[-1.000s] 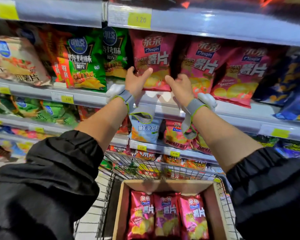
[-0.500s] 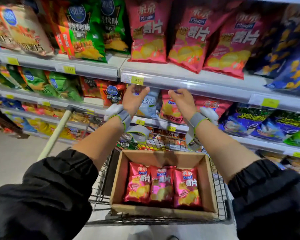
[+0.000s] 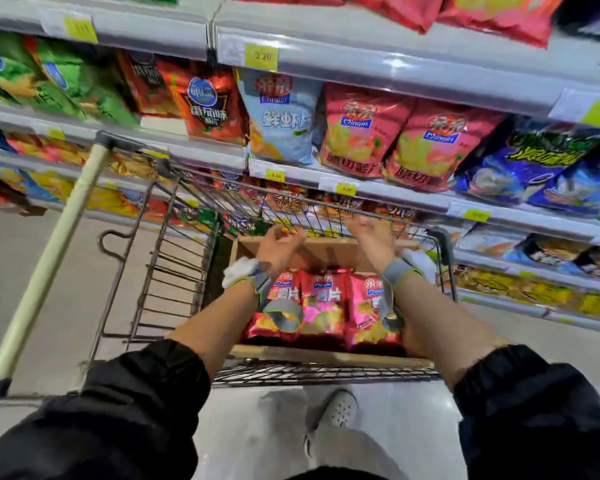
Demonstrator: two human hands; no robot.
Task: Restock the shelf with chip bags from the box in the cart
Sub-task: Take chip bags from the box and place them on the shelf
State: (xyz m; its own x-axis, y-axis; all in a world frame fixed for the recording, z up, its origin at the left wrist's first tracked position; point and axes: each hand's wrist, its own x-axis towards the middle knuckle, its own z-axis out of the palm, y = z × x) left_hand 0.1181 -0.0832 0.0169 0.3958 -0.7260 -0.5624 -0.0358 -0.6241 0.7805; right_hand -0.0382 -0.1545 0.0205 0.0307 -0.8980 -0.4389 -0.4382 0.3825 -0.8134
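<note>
A cardboard box [image 3: 326, 355] sits in a wire cart [image 3: 174, 258] and holds three pink chip bags [image 3: 323, 303] standing side by side. My left hand [image 3: 279, 245] hovers over the box's far left part, fingers loosely curled, holding nothing. My right hand [image 3: 369, 237] hovers over the far right part, also loosely curled and empty. Both wrists wear grey straps. More pink bags of the same kind [image 3: 492, 15] lie on the upper shelf [image 3: 395, 67] at the top of the view.
The cart's cream handle [image 3: 49, 258] slants down to the left. Shelves behind the cart carry green, red, light blue, pink and dark blue bags with yellow price tags [image 3: 261, 57]. My shoe [image 3: 340, 408] stands on the grey floor below the cart.
Both hands let go of the pink bag placed on the upper shelf and dropped down to the box in the cart. My view tilted down with them.
</note>
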